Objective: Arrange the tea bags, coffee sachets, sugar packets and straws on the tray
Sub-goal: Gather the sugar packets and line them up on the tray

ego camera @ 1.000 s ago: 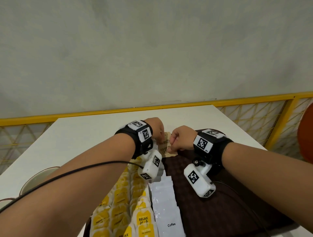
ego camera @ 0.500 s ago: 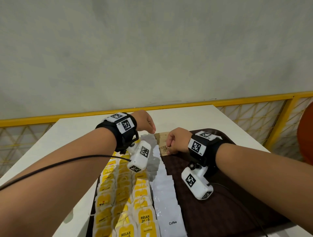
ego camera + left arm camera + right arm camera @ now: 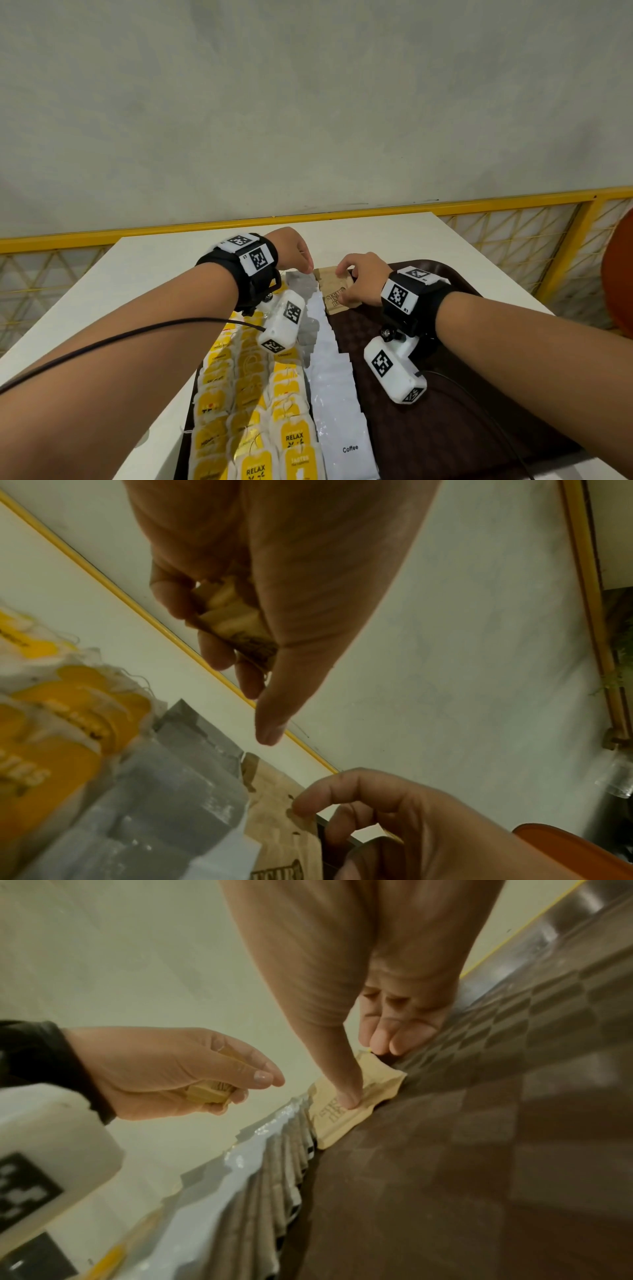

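The fingers [image 3: 385, 1042] of the right hand [image 3: 363, 281] are bunched at the far edge of a brown sugar packet [image 3: 346, 1107], with the thumb pressed flat on its printed face, so the packet is pinched between thumb and fingertips where it lies on the tray [image 3: 445, 428]. The left hand [image 3: 294, 250], just to the left of those fingers and raised off the tray, curls round a small stack of more sugar packets [image 3: 236, 620], its thumb sticking out straight.

I would say the sugar step is in hand: 1 packet is being set down to start a row. The next move probably calls for feeding another packet from the left stack and overlapping it neatly on the near side.

The sugar packet is thin kraft paper, rectangular, with crimped ends and dark lettering. Touching it on the left runs a line of coffee sachets [image 3: 337, 411], glossy white, flat and overlapped like shingles. Beyond those lie the tea bags [image 3: 253, 411], soft gauzy pouches with yellow tags and loose strings. The tray is dark brown with a woven chequered texture, resting on a smooth white table [image 3: 137, 274]. No straws show.
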`<state>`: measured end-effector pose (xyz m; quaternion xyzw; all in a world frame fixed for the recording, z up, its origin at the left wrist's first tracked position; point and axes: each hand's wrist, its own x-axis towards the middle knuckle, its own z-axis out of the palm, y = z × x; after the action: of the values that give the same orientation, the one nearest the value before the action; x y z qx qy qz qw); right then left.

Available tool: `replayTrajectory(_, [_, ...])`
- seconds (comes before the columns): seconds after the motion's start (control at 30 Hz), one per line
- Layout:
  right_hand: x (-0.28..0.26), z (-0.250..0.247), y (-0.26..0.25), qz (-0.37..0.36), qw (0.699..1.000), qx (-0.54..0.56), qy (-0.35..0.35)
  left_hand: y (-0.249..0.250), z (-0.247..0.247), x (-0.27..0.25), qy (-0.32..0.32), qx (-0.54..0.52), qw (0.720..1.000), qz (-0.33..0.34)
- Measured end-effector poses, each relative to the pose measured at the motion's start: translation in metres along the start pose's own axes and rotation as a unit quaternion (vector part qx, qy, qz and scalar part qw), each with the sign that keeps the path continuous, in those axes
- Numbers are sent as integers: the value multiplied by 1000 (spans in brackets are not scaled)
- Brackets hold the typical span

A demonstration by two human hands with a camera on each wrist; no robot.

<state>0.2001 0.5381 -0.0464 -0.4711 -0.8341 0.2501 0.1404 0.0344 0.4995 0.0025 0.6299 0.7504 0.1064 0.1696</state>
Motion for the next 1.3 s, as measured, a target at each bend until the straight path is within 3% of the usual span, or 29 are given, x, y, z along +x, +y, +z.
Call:
replayTrajectory(0.8, [-2, -4, -1, 44, 999, -16, 5, 4, 1, -4, 0, 9, 1000, 2])
replayTrajectory(0.93, [-5, -8, -4, 42, 999, -7, -1, 6, -1, -6, 7, -71, 997, 6])
replayTrajectory(1.0, [-6, -11, -5, 37, 998, 12, 43, 8, 1, -10, 20, -228, 973, -3])
replayTrajectory(1.03, [-6, -12, -6, 30, 996, 46, 75, 11, 2, -14, 23, -325, 946, -3])
replayTrajectory(1.1, [-9, -18, -11, 15, 971, 222, 92, 16, 4, -21, 25, -471, 882, 14])
replayTrajectory(1.2, [-23, -28, -27, 8, 881, 474, 0, 24, 5, -30, 1, -574, 817, 60])
replayTrajectory(1.3, [-34, -34, -31, -7, 868, 493, -52, 34, 8, -38, -16, -591, 801, 89])
